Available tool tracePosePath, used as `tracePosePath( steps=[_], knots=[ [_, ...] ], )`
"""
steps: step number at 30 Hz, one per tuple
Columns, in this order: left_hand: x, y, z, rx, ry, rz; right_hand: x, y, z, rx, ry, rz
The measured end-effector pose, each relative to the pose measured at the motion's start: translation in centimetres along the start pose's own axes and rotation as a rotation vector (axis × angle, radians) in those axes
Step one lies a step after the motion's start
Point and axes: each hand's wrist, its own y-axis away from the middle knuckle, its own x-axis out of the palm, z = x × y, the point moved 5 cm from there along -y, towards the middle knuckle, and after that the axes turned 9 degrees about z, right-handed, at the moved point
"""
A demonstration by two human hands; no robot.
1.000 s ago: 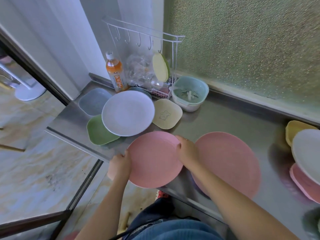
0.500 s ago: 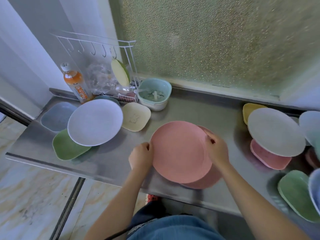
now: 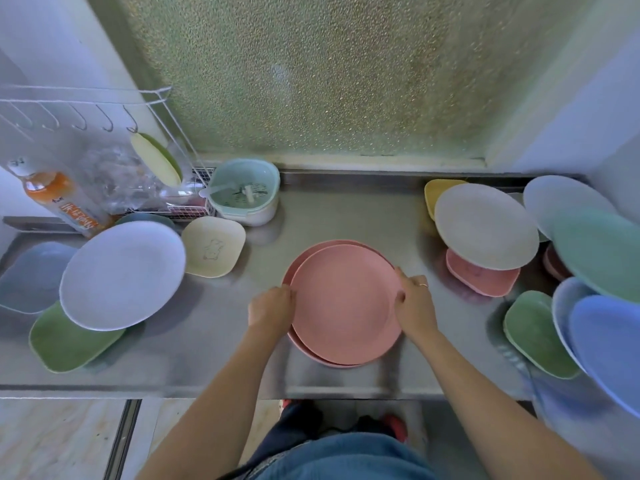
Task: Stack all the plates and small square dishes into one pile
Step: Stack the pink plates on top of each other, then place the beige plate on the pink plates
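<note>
Counter: steel worktop point(image 3: 346, 209) running along a pebbled green glass pane point(image 3: 329, 81), with a tiled floor point(image 3: 52, 441) below its front edge.
Middle: top pink plate point(image 3: 344, 303) lies on a second pink plate point(image 3: 294, 261), shifted slightly right, so the lower one's rim shows along the left and front.
Left hand point(image 3: 272, 308): curled around the left rim of the top pink plate, fingers bent under the edge, gripping it.
Right hand point(image 3: 414, 304): closed on the right rim of the same plate, thumb on the upper face, a ring on one finger.
Left group: pale lavender plate point(image 3: 121, 275) tilted over a green square dish point(image 3: 65, 344) and a grey-blue square dish point(image 3: 31, 275); a cream square dish point(image 3: 214, 245) with a faint drawing lies just beside it.
Back left: white wire rack point(image 3: 104, 109) with hooks, a yellow-green dish point(image 3: 156, 159) standing on edge in it, an orange drink bottle point(image 3: 59, 199), and a mint bowl point(image 3: 246, 195) holding a white spoon.
Right group: beige plate point(image 3: 485, 225) resting over a yellow square dish point(image 3: 436, 194) and a pink square dish point(image 3: 485, 280).
Far right: white plate point(image 3: 561, 199), teal plate point(image 3: 602, 251), blue plate point(image 3: 609, 344) and a second green square dish point(image 3: 533, 332), overlapping one another; their edges are blurred.
</note>
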Motion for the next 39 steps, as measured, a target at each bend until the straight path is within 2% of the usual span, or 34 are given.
tracePosePath(
  steps=[3,6,13,17,26,28,30,32,34,37,39],
  knots=[
    [0.3,0.0,0.5,-0.023,0.003,-0.016,0.6,-0.1,0.1,-0.038,0.042,0.02],
    [0.3,-0.1,0.8,-0.058,0.117,-0.047,0.7,0.1,0.4,-0.024,0.089,-0.02],
    [1.4,-1.5,-0.7,0.018,0.226,0.11,1.7,-0.1,-1.9,0.145,0.165,0.034],
    [1.5,-2.4,-3.4,0.074,0.204,0.169,0.4,0.7,-4.1,0.259,0.039,-0.004],
    [2.8,-2.7,-8.6,0.201,0.127,0.248,-3.2,1.7,-7.5,0.361,0.109,-0.026],
    [2.4,-2.7,-8.9,0.226,0.12,0.204,-3.6,1.6,-7.6,0.354,0.209,-0.067],
    [1.9,-2.8,-9.3,0.218,0.12,0.166,-4.9,1.7,-7.7,0.352,0.227,-0.221],
    [1.8,-3.0,-9.6,0.173,0.135,0.151,-6.9,1.7,-8.2,0.338,0.068,-0.403],
    [1.9,-3.2,-9.8,0.128,0.132,0.145,-9.0,1.2,-9.3,0.393,-0.219,-0.499],
    [2.2,-3.2,-9.9,0.052,0.146,0.135,-11.5,-0.5,-11.2,0.509,-0.593,-0.506],
    [2.4,-3.2,-10.0,0.005,0.164,0.118,-12.2,-2.0,-12.3,0.521,-0.675,-0.444]
  ],
)
